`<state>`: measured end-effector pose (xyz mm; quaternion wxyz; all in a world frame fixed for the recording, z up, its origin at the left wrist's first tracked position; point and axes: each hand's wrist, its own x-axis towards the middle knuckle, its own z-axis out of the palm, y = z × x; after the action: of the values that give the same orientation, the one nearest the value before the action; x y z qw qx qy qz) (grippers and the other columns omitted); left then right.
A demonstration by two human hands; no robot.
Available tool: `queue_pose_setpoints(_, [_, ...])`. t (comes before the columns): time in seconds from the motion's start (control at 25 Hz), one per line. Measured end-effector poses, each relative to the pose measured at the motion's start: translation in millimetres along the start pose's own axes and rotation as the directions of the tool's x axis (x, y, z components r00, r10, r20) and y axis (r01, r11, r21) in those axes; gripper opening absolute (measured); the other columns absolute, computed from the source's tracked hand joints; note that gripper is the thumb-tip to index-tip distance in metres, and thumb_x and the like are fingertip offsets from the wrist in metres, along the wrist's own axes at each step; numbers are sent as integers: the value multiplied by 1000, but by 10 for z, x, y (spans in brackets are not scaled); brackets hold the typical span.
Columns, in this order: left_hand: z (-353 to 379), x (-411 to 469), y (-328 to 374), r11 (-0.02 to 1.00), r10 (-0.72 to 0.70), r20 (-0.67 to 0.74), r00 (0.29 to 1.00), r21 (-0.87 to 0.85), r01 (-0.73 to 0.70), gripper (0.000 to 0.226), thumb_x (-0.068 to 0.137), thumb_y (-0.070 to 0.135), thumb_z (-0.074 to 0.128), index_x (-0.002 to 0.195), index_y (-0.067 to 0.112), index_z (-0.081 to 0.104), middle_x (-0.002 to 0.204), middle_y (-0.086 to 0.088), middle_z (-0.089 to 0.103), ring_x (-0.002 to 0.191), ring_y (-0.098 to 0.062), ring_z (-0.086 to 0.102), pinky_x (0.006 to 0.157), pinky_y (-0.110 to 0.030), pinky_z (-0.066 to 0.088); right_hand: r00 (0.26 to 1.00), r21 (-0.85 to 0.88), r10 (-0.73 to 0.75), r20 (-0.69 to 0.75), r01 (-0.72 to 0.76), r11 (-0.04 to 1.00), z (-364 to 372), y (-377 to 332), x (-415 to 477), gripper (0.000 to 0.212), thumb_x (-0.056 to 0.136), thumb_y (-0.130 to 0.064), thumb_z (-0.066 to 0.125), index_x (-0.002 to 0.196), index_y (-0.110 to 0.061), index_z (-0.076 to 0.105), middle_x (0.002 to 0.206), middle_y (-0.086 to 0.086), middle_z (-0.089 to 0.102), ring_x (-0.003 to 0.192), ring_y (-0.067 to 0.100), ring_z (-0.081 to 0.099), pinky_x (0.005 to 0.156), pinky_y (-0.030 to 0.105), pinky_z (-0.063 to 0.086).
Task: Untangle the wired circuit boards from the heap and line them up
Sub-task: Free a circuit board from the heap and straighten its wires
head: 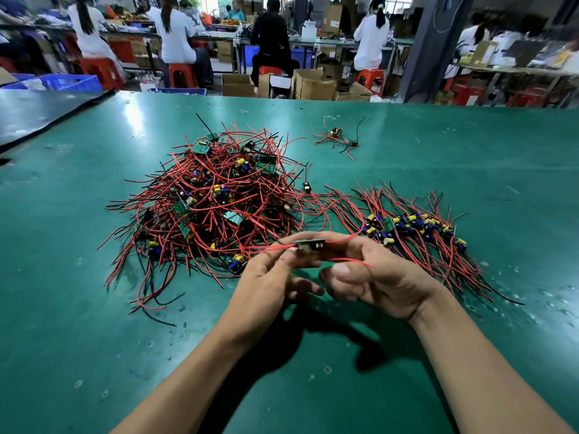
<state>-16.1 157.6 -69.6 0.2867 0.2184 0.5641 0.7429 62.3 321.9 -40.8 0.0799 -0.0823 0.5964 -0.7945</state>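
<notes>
Holding one small circuit board (308, 244) between them, both hands hover above the green table (94, 308), just in front of the heap. The left hand (266, 283) pinches the board's left end between thumb and fingertips. The right hand (382, 283) curls its fingers round the right end, with the thumb lying below. Thin red wires run out of the held board on both sides: one passes left over the left fingers, and another trails right past the right thumb.

The heap (216, 195) lies on the table beyond the left hand. It is a loose mound of red and black wires, with green boards and yellow and blue components showing through. To its right, beyond the right hand, a row of boards (416, 225) lies side by side, their wires spread out toward the near and far edges of the table. Some red wires from the heap reach across and touch the left end of the row. A lone board (307, 186) sits between the heap and the row. Farther back on the table, well apart from the rest, lies a small cluster (340, 137) of a few wired boards.

Behind the table, people sit on red stools (183, 75) at other benches, with cardboard boxes (313, 86) on the floor nearby.
</notes>
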Motion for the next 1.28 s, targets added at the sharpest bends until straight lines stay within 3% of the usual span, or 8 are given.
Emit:
queue_pose_setpoints(0.16, [21,24,-18,998,-59,-100,993,27,62,20,101,13,50,101,7,69,89,-13,73,58,-25,67,52,-28,53,990,68,-76,117,68,995,-49,-30,-58,79,74,-19,83,144,-5,49,138,17,58,58,2,45,53,18,31])
queue_pose_setpoints(0.28, [-35,43,-19,954,66,-218,974,299,2,21,95,23,62,81,10,70,72,-10,69,50,-20,60,52,-29,48,970,251,-217,108,185,950,-112,-52,-53,61,87,-16,72,142,-2,48,149,20,47,55,2,37,54,19,31])
queue_pose_setpoints(0.4, [-117,38,-26,765,266,-265,927,643,-36,18,85,28,72,71,17,72,57,-4,65,47,-6,50,55,-29,46,972,91,-172,-158,188,978,-147,-6,36,34,92,-35,68,119,-16,70,134,13,64,45,-1,32,47,15,29])
queue_pose_setpoints(0.52, [-92,0,-5,672,391,-200,898,729,-131,5,83,18,75,84,22,72,56,-2,60,49,-5,47,53,-22,44,912,-120,-21,-409,-31,992,-82,67,145,27,84,-49,67,85,-24,78,101,7,76,41,2,34,44,20,22])
queue_pose_setpoints(0.68, [-47,-29,3,737,495,-191,848,610,-293,4,91,17,66,90,21,65,65,0,62,55,-21,55,55,-33,48,848,-28,19,-530,-40,999,-45,76,197,41,73,-62,68,69,-21,68,65,-4,61,40,4,35,54,30,18])
queue_pose_setpoints(0.88, [-33,10,53,955,270,-312,911,204,-213,13,97,16,57,86,9,58,54,5,46,44,-12,38,44,-25,33,902,152,56,-429,11,988,-68,6,144,54,80,-66,64,57,-18,55,47,-7,43,38,5,34,51,20,31])
queue_pose_setpoints(1.12, [41,-26,84,1000,28,-23,999,-12,-29,25,79,44,65,71,20,68,60,-3,59,44,-12,54,42,-22,44,934,-70,173,-312,-204,976,115,124,182,65,76,-69,72,82,-4,73,71,18,67,53,25,60,56,27,50])
queue_pose_setpoints(1.28, [-15,-9,75,996,-62,-4,998,-71,61,22,76,30,72,83,9,69,70,-13,67,52,-18,65,51,-25,55,891,-144,161,-425,-242,960,38,155,200,85,74,-71,72,76,13,58,68,25,49,51,29,39,53,27,31])
